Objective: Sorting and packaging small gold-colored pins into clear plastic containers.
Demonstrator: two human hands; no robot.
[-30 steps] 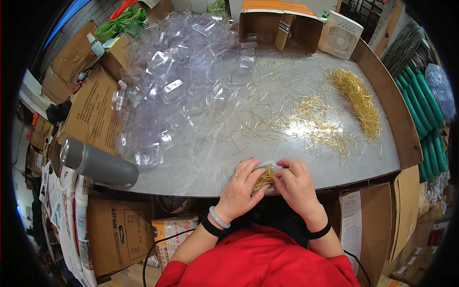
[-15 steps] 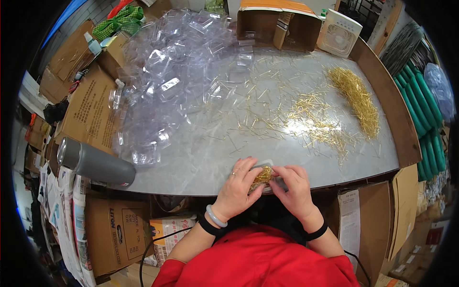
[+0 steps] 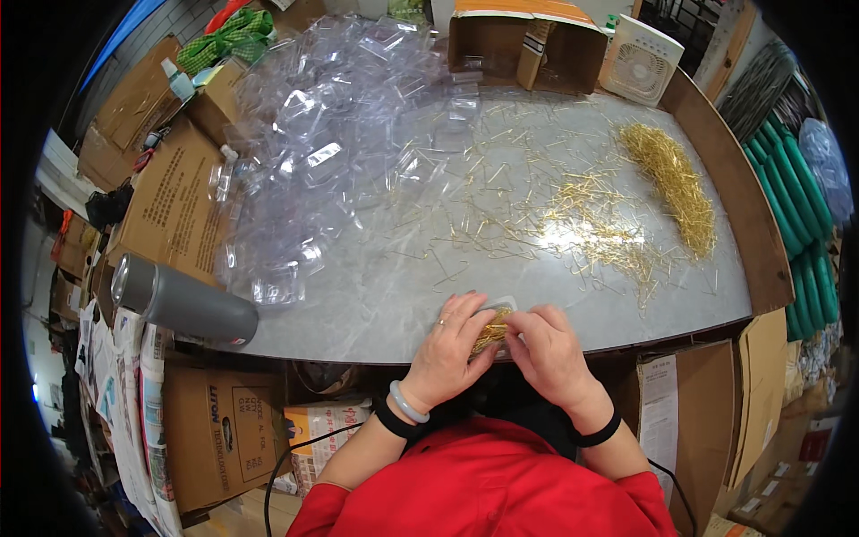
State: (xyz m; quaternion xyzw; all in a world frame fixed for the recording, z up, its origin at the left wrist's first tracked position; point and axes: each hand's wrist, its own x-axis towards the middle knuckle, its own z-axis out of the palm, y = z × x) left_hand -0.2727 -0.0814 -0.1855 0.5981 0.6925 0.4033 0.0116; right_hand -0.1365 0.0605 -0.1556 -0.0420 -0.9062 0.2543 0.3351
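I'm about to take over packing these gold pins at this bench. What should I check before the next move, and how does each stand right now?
1. Both hands on the work: left hand and right hand meet at the table's near edge: ok.
2. Bundle of gold pins gripped between them: ok.
3. Small clear case under the bundle, shut or open: cannot tell.
4. Pin supply: gold pin heap far right: ok.
5. Spare clear cases piled left: ok.
6. Grey flask lying at the table edge: not ok.
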